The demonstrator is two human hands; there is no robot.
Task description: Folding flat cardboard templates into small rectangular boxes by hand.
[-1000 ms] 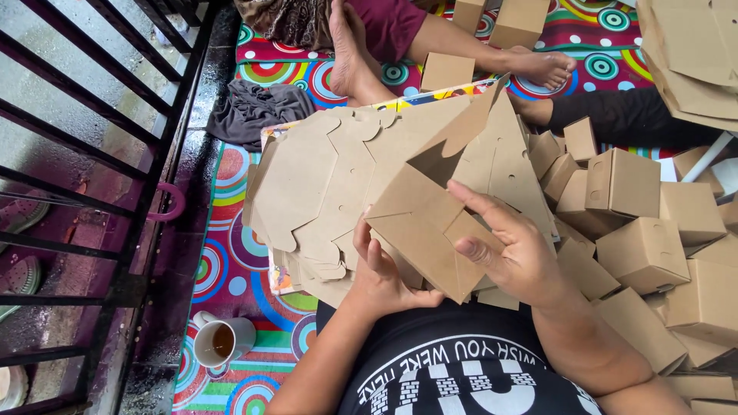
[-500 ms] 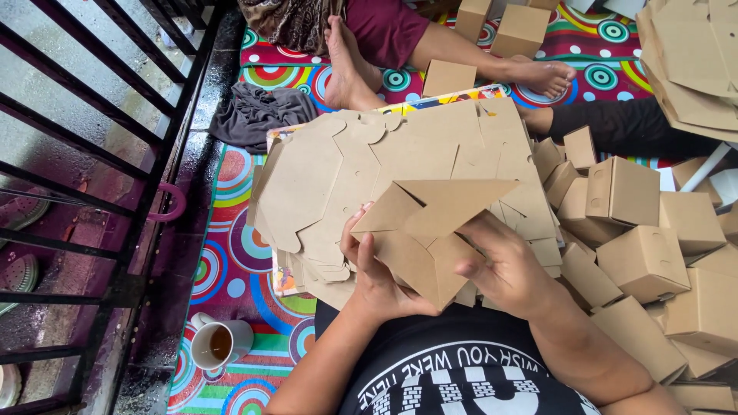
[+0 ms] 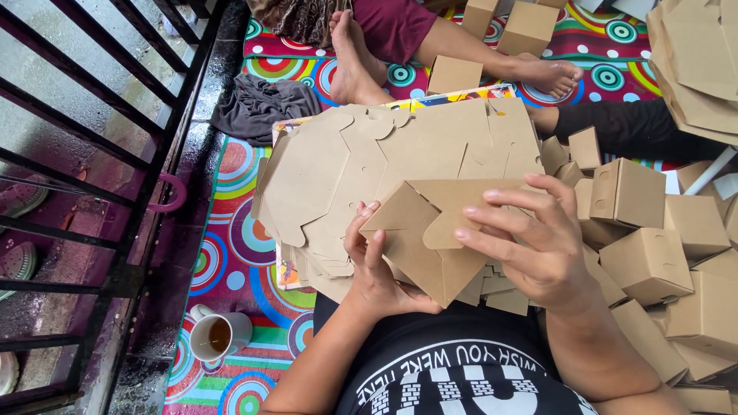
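Observation:
A partly folded brown cardboard box (image 3: 427,242) sits in both my hands above my lap. My left hand (image 3: 375,265) cups its left side from below. My right hand (image 3: 534,242) lies over its right side, fingers pressing the top flap down. Just beyond the box lies a stack of flat, unfolded cardboard cutouts (image 3: 384,157) on a colourful sheet.
Several finished brown boxes (image 3: 649,257) are heaped at my right. A white cup of tea (image 3: 219,336) stands on the patterned mat (image 3: 238,253) at lower left. A black metal railing (image 3: 92,154) runs along the left. Another person's bare feet (image 3: 354,61) and boxes lie ahead. A dark cloth (image 3: 257,107) lies nearby.
The box's top flap, raised a second ago, has been folded down. My right hand shifted from the box's middle onto the flap; my left hand stayed underneath.

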